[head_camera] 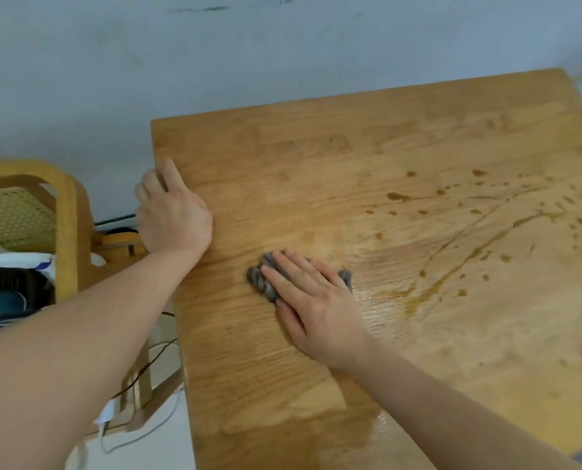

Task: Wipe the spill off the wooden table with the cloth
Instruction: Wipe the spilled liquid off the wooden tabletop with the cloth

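A wooden table [316, 157] fills the right of the view. A brown spill [469, 252] lies on it as streaks and drops, right of centre. My right hand [313, 307] presses flat on a bunched grey cloth [260, 279], left of the spill; the cloth shows past my fingers and at the thumb side. My left hand [174, 215] grips the table's left edge, its fingers curled over the side. Wet sheen shows on the wood near the cloth and toward the near edge.
A wooden chair [69, 212] with a woven cane seat stands left of the table, with folded clothes [8, 286] on it. White and black cables [140, 378] run along the floor under the table's left side. A pale wall [215, 62] backs the table.
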### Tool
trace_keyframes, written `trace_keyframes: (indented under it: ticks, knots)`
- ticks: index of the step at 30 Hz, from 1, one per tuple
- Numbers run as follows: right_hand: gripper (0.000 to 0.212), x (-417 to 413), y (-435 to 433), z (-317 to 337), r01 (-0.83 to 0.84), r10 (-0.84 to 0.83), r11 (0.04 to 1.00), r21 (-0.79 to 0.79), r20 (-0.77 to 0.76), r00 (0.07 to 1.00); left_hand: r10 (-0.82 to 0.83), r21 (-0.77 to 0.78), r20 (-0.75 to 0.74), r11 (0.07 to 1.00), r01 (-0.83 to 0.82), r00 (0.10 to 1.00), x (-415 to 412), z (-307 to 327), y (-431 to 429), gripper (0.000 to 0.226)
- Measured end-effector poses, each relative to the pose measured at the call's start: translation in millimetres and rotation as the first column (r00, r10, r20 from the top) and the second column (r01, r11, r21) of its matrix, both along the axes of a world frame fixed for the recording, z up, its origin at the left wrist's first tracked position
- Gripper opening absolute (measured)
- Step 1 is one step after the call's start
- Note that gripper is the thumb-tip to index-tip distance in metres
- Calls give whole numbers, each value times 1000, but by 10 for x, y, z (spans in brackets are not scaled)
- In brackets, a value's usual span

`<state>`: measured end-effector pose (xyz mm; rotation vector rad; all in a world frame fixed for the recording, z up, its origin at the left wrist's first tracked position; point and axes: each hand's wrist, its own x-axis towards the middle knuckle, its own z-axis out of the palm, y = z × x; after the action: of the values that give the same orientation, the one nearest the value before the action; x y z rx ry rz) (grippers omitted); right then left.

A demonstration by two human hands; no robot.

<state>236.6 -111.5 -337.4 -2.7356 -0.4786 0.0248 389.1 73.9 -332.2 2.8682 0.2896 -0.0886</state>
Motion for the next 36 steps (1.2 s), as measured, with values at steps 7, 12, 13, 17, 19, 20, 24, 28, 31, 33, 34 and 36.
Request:
trace_keyframes:
  ticks: [7, 12, 13, 17, 19, 20, 24, 28, 31, 33, 34, 36]
  knots:
    - [47, 1122, -457, -23, 296, -296, 955, 15, 39, 954, -152, 89, -6, 984, 152, 988, -195, -18, -406, 55]
    - [48, 1666, -213, -83, 404, -404, 915, 15, 22, 914, -95, 107, 16, 990, 93, 995, -143, -88, -464, 58]
    - [47, 1634, -167, -79, 358, -359, 933, 22, 24, 933, -95, 111, 15, 989, 93, 995, -141, -96, -464, 58]
    - [48, 1584, -198, -33, 116, -117, 993, 36, 33, 993, -90, 108, 24, 990, 87, 996, -142, -93, -478, 57]
    - [47, 1825, -144, -34, 103, -105, 991, 81, 27, 994, -83, 112, 32, 991, 79, 996, -114, -102, -481, 58]
    - [46, 1963, -48, -44, 126, -127, 988, 90, 14, 992, -83, 118, 34, 990, 79, 996, -110, -103, -482, 58]
    - [46, 2356, 525, -58, 143, -144, 986, 85, 8, 990, -70, 120, 42, 991, 64, 997, -152, -110, -482, 61]
    - [48, 2372, 388, -33, 54, -54, 997, 60, -8, 999, -66, 128, 32, 990, 61, 997, -133, -90, -495, 60]
    - [48, 2310, -189, -53, 212, -215, 975, 62, 55, 975, -73, 132, 10, 989, 71, 997, -144, -88, -486, 58]
    - [50, 2342, -564, -58, 365, -367, 930, 45, 43, 929, -74, 112, -3, 991, 73, 997, -152, -88, -477, 58]
    - [50, 2364, -644, -50, 434, -435, 900, 47, 35, 900, -77, 103, -3, 992, 76, 997, -150, -85, -472, 58]
    - [50, 2342, -550, -34, 505, -508, 860, 74, 30, 861, -79, 90, 2, 993, 79, 997, -139, -72, -468, 59]
